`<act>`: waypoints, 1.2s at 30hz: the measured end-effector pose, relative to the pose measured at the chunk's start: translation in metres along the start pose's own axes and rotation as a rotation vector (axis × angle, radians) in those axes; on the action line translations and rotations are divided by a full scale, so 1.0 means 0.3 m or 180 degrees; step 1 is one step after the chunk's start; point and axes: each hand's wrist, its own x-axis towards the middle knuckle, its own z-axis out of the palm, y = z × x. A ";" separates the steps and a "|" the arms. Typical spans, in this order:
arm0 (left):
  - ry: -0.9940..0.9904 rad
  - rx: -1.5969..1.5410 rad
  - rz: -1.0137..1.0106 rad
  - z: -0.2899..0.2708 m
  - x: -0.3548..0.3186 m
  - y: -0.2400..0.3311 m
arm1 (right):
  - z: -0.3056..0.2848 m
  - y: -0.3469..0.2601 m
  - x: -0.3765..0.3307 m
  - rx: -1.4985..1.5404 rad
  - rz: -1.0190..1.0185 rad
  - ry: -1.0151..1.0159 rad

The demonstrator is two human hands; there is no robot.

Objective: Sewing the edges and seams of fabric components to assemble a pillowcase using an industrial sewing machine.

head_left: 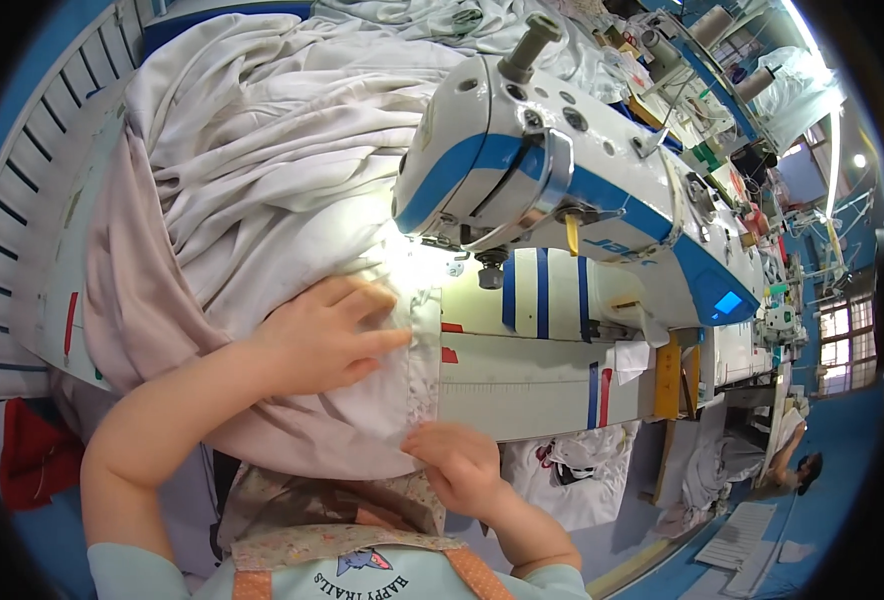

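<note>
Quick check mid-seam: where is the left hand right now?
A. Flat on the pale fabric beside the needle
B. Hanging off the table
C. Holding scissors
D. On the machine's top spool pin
A: the left hand lies spread on the pale fabric, fingers toward the lit needle area of the sewing machine.

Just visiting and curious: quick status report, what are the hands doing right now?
Left hand flat on pale cloth. Right hand pinching the cloth's near edge. Cloth fed under sewing machine. Nothing in the way.
</note>
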 end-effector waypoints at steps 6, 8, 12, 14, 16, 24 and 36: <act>0.0124 0.0074 0.0154 0.006 0.035 -0.094 | -0.023 0.035 0.090 -0.0258 0.0123 -0.0313; 0.0103 0.0050 0.0202 0.014 0.046 -0.126 | -0.028 0.039 0.107 -0.0228 0.0102 -0.0355; 0.0089 -0.0352 0.0387 -0.011 0.111 -0.181 | -0.028 0.063 0.137 -0.0281 0.0156 -0.0497; 0.0046 -0.0595 0.0322 -0.060 0.131 -0.187 | -0.027 0.085 0.156 -0.0291 0.0152 -0.0545; 0.0113 -0.0801 0.0605 -0.115 0.101 -0.148 | -0.031 0.107 0.176 -0.0362 0.0080 -0.0545; -0.0437 -0.0515 0.0279 -0.058 -0.166 0.198 | 0.021 0.037 0.134 -0.0604 0.0068 -0.0307; -0.0193 -0.0300 -0.0077 -0.058 -0.168 0.286 | 0.041 -0.006 0.082 -0.0862 0.0079 0.0076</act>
